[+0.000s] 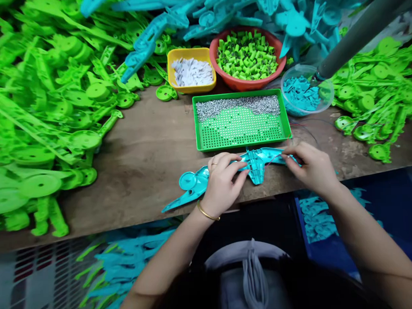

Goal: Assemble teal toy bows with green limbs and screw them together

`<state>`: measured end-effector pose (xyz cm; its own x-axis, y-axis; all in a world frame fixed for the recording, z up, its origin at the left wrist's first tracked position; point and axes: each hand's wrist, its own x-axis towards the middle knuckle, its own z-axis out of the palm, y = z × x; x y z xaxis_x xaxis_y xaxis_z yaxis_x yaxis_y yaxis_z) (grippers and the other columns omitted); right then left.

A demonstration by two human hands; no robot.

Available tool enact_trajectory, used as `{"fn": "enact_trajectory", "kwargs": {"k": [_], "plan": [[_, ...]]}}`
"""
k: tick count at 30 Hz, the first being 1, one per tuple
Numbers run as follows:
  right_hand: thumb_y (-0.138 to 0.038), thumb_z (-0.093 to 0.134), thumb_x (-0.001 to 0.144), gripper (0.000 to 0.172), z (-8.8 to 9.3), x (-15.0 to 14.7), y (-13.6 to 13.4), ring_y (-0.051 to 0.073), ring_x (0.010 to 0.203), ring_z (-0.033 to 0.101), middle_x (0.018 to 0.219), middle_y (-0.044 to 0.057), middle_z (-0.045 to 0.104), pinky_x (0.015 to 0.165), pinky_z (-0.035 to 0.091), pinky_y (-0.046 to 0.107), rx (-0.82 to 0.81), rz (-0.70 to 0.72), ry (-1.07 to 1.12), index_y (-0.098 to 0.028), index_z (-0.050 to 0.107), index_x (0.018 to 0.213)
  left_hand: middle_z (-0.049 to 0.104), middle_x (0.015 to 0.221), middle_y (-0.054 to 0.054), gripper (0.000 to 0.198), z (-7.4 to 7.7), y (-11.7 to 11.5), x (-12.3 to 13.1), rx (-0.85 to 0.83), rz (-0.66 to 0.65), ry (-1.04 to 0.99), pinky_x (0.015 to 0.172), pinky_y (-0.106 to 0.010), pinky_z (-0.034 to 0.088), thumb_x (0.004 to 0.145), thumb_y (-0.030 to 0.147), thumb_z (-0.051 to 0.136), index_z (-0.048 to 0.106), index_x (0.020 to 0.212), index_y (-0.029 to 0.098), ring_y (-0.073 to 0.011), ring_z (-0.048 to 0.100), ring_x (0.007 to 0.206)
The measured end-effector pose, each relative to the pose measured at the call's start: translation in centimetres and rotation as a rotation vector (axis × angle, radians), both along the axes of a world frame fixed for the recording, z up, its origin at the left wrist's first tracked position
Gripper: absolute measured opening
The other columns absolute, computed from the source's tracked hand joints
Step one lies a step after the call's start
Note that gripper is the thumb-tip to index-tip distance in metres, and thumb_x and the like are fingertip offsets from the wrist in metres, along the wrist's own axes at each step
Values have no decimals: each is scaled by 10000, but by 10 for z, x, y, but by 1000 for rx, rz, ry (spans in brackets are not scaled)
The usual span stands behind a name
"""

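Observation:
A long turquoise plastic shell point(256, 168), hollow side up, lies at the bench's front edge. My left hand point(224, 177) is closed on its middle-left part, with thumb and forefinger near the central block. My right hand point(309, 165) pinches at the shell's right arm. A thin reddish wire point(272, 160) runs across that arm to the right fingertips. Just behind the shell stands a green perforated tray point(242, 145), with small metal screws point(238, 106) heaped along its far side. The shell's stretch under my left hand is hidden.
Behind the tray are a yellow tub point(192, 88) of white pieces, a red bowl point(246, 84) of green cylinders and a clear tub point(329, 98) of turquoise bits. Green parts point(56, 132) pile up left. A grey pole point(360, 34) slants in at right. A blue bin point(397, 206) sits below.

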<state>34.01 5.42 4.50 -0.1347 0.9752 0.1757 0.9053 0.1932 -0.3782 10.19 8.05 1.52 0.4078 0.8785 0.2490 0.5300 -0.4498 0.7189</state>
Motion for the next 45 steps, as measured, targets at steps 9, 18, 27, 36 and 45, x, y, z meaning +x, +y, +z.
{"fn": "enact_trajectory", "kwargs": {"k": [9, 18, 27, 36, 45], "plan": [[-289, 442, 938, 258, -5, -10, 4, 140, 707, 594, 808, 44, 666, 549, 318, 262, 111, 28, -389, -189, 680, 927, 665, 998, -66, 90, -4, 1, -2, 16, -8, -3, 935, -414, 422, 880, 236, 609, 682, 865, 186, -224, 575, 1038], [-326, 505, 872, 209, -5, -16, 11, 139, 635, 532, 738, 41, 631, 556, 292, 262, -204, -52, -65, -176, 601, 763, 660, 1016, -69, 78, -5, 0, -1, -14, -21, 10, 937, -418, 431, 872, 229, 618, 683, 854, 189, -231, 561, 1058], [-405, 486, 857, 315, 5, -16, 19, 114, 507, 405, 537, -9, 501, 539, 243, 267, -425, -176, 58, -195, 502, 622, 649, 1051, -68, 71, -4, -3, -2, -26, -40, 59, 939, -426, 415, 865, 236, 629, 680, 832, 198, -234, 563, 1063], [-364, 440, 903, 300, 3, -30, 17, 170, 628, 542, 689, 49, 643, 564, 229, 293, -420, -104, -134, -198, 575, 693, 632, 1068, -75, 73, -4, -10, -5, -37, -36, 97, 931, -431, 436, 857, 248, 634, 686, 851, 198, -243, 559, 1048], [-365, 434, 878, 325, 8, -28, 16, 156, 546, 474, 585, 45, 588, 545, 186, 302, -442, -182, -194, -199, 554, 625, 625, 1066, -75, 66, -5, -13, -5, -36, -37, 118, 927, -431, 430, 857, 246, 639, 680, 843, 196, -247, 550, 1059]]}}
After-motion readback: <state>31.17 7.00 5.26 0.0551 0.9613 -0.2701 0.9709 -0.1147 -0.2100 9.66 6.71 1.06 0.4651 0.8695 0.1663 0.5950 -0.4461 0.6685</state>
